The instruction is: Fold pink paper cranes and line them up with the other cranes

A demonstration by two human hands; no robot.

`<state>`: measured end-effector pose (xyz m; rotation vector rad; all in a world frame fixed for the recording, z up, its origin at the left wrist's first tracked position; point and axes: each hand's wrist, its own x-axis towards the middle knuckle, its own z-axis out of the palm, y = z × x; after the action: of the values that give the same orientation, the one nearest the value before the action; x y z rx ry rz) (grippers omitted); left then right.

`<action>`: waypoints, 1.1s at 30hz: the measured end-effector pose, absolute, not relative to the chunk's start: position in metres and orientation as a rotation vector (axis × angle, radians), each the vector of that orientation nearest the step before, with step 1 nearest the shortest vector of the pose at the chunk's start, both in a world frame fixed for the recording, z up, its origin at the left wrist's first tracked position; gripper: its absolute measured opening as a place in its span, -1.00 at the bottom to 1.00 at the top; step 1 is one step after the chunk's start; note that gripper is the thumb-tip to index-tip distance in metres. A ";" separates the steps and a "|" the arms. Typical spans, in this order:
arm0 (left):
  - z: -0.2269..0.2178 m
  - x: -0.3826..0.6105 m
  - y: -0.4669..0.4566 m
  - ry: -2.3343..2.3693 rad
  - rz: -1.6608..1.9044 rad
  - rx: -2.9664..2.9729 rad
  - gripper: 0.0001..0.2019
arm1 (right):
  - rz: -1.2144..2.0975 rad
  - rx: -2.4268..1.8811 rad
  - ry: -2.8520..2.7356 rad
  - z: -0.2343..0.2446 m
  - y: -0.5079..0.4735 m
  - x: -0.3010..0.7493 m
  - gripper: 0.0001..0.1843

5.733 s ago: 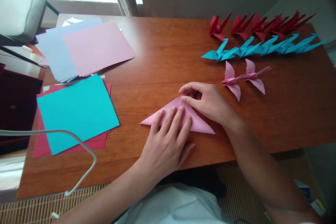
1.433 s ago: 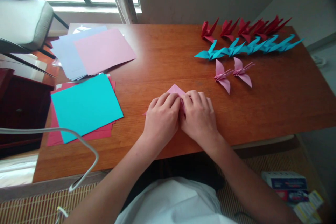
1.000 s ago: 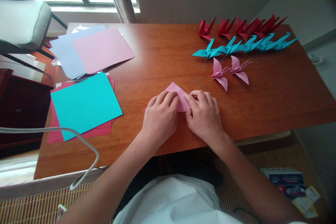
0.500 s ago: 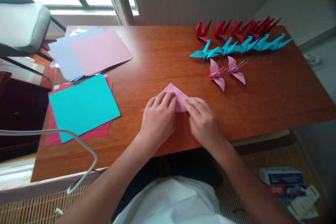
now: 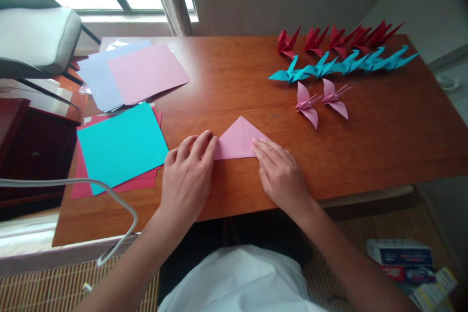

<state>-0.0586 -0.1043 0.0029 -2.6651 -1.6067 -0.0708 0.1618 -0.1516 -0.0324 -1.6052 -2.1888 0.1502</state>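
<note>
A pink paper folded into a small triangle lies flat on the wooden table in front of me. My left hand rests flat at the triangle's left corner, fingers stretched out and touching its edge. My right hand lies flat at the right corner, fingertips pressing on the paper. Neither hand grips anything.
Two pink paper cranes, a row of cyan cranes and a row of red cranes sit at the back right. Stacks of cyan, red, pink and lilac sheets lie at the left. A grey cable crosses the lower left.
The wide pink triangle has been folded into a smaller one. My hands, bunched together over it a second ago, have slid apart to its two lower corners and flattened.
</note>
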 end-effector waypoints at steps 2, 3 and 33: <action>0.004 -0.069 -0.110 -1.655 -0.068 -2.604 -0.49 | 0.147 -1.600 -2.186 -0.034 -0.152 0.162 -0.50; 0.004 -0.072 -0.114 -1.662 -0.085 -2.589 -0.49 | 0.145 -1.597 -2.184 -0.034 -0.152 0.162 -0.50; -0.004 -0.044 -0.140 -1.415 -0.162 -2.996 -0.27 | 0.159 -1.703 -2.424 -0.020 -0.179 0.172 -0.41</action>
<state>-0.0442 -0.1396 -0.0039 -2.9955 -1.4155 -0.1624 0.1718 -0.1792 -0.0199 -1.7032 -2.4237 0.1591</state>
